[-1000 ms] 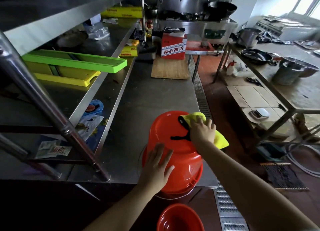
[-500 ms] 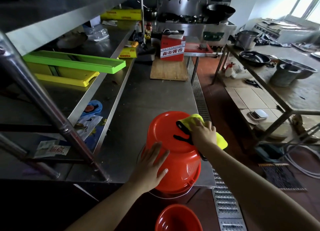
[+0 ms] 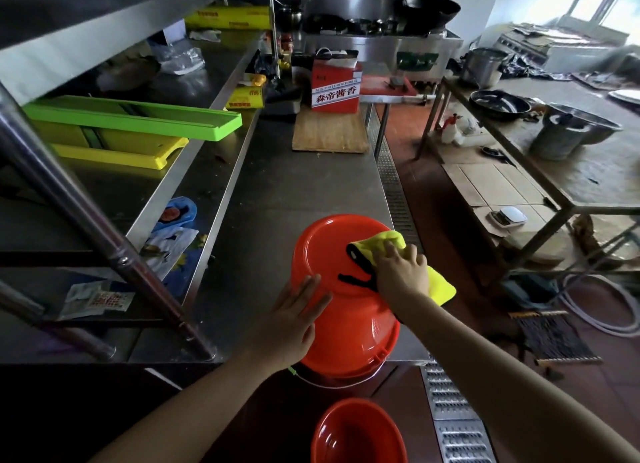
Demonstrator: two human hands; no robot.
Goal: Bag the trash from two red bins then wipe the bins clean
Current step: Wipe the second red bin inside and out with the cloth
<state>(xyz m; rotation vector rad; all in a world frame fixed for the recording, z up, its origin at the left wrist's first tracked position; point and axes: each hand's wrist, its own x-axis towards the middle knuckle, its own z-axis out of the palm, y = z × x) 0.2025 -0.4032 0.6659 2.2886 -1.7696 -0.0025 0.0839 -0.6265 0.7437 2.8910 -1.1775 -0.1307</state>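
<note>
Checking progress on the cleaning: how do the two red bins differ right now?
The red bin on the counter stands upside down, base up; the red bin on the floor sits upright, its open mouth showing. The counter bin is being handled: the left hand lies flat against its side and the right hand presses a yellow cloth on its base; nothing touches the floor bin. Both are red plastic.

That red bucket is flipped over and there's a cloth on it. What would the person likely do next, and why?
Probably sweep the yellow cloth left across the upturned red bin. The right hand presses it on the right part of the base only, while the left hand lies flat on the bin's side, steadying it.
</note>
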